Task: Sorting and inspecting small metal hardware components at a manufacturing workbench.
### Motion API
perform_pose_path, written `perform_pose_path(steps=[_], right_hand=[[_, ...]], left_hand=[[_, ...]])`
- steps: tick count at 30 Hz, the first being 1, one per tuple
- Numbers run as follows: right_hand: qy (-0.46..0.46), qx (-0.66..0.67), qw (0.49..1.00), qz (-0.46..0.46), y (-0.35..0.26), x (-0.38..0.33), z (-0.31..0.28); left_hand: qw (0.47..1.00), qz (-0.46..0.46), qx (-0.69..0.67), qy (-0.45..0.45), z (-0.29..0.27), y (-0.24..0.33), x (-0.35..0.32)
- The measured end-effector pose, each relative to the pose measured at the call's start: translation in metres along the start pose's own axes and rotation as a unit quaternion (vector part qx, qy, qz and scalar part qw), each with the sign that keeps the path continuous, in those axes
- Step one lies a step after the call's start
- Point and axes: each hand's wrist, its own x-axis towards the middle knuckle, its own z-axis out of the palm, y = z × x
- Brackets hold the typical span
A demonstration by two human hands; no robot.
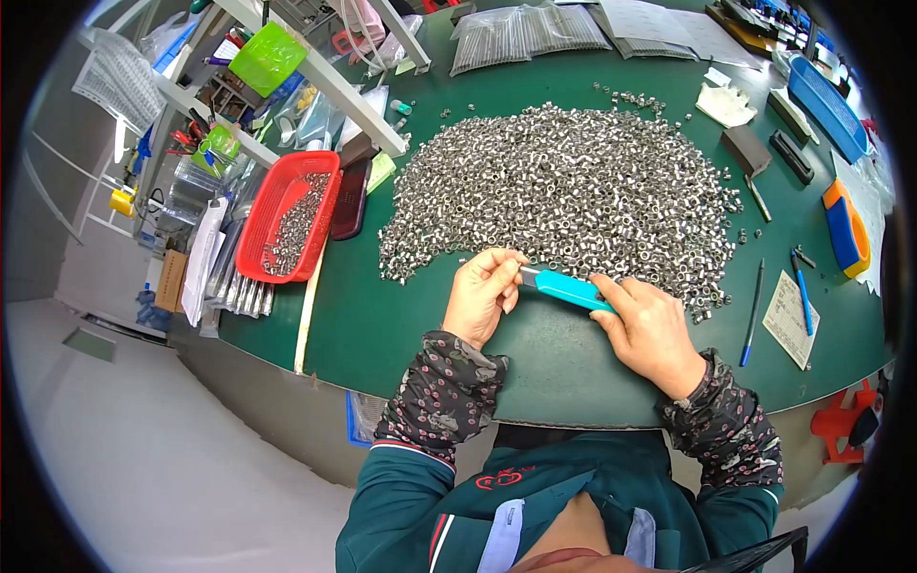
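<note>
My right hand (651,329) grips a teal utility knife (570,289) by its handle, its blade end pointing left. At that end, my left hand (484,294) is closed in a pinch between thumb and fingers. Whatever sits in this pinch is too small and covered to make out. Just beyond both hands spreads a wide heap of small silvery metal rings (564,186) on the green table (564,363). My wrists are over the table near its front edge.
A red basket (250,239) with more rings stands left beside a dark phone-like case (351,199). To the right lie pens (753,310), a paper slip (789,320), a tape roll (846,229) and a blue tray (827,110). Bagged rods (525,38) lie at the back.
</note>
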Motion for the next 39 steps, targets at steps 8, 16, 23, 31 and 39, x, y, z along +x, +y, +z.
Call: perform_pose_path(steps=[8,16,23,31,39], right_hand=[[0.017,-0.017,1.000,-0.018,0.0024,0.0004,0.0003],[0.031,-0.051,0.997,-0.039,0.0011,0.0022,-0.0017],[0.042,-0.071,0.995,-0.053,0.0012,0.0029,-0.0025],[0.045,-0.077,0.995,-0.055,0.0000,0.0025,-0.0030],[0.047,-0.089,0.993,-0.065,0.0005,0.0026,-0.0024]], left_hand=[[1.000,-0.018,0.015,-0.001,-0.0015,0.0014,0.0005],[0.999,-0.026,0.022,-0.004,-0.0040,0.0010,0.0014],[0.999,-0.034,0.034,-0.002,-0.0045,0.0015,0.0014],[0.998,-0.025,0.056,-0.003,-0.0027,0.0022,0.0014],[0.997,-0.017,0.076,0.007,-0.0001,0.0034,0.0002]])
